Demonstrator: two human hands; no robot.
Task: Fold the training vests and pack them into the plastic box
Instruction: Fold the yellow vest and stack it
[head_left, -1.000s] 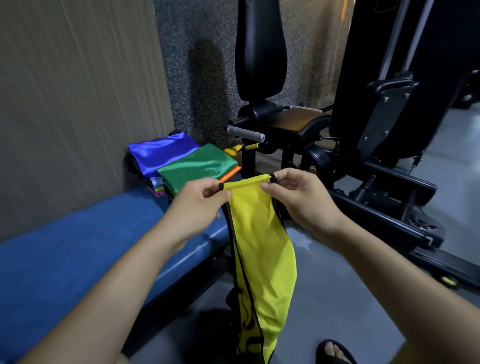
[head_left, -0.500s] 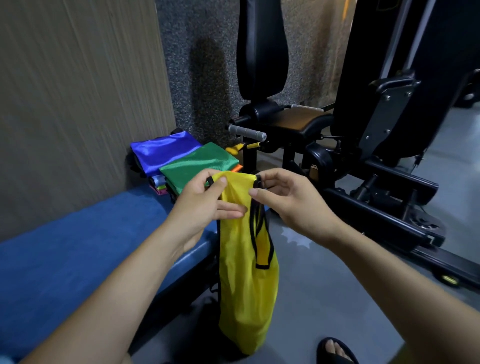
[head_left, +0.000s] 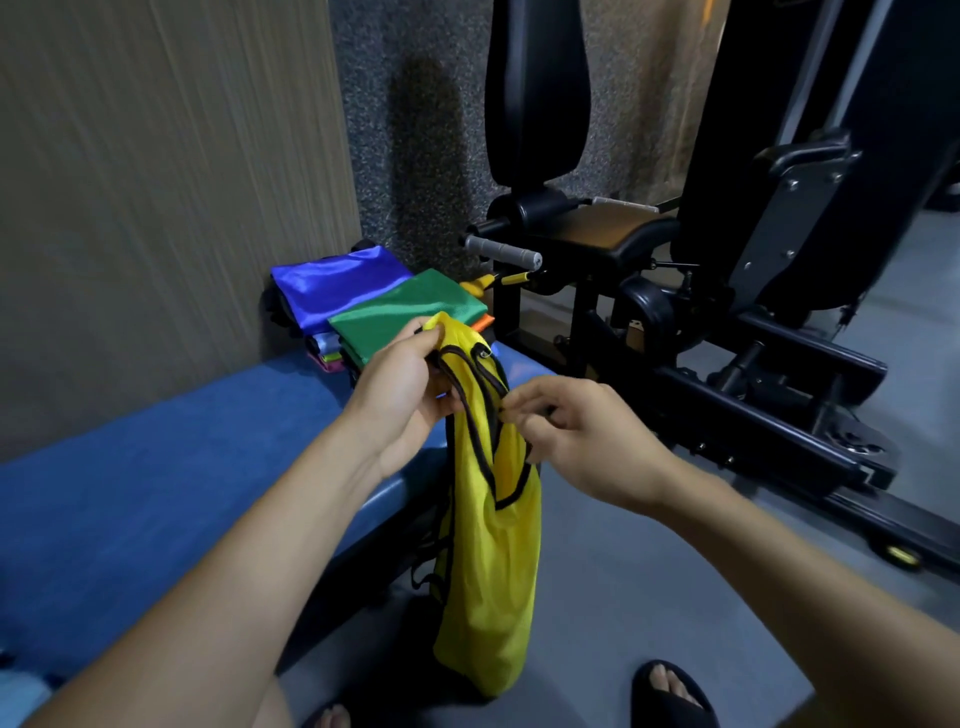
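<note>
vest: yellow vest (head_left: 488, 561) dangles straight down, long axis vertical
left grip (head_left: 400, 384): grasping its top
right grip (head_left: 566, 431): pinching the trim right beside

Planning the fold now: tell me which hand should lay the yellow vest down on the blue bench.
Left, probably. The left hand grips the top of the yellow vest and is nearest the blue bench. The right hand only pinches the trim, out over the floor.
</note>
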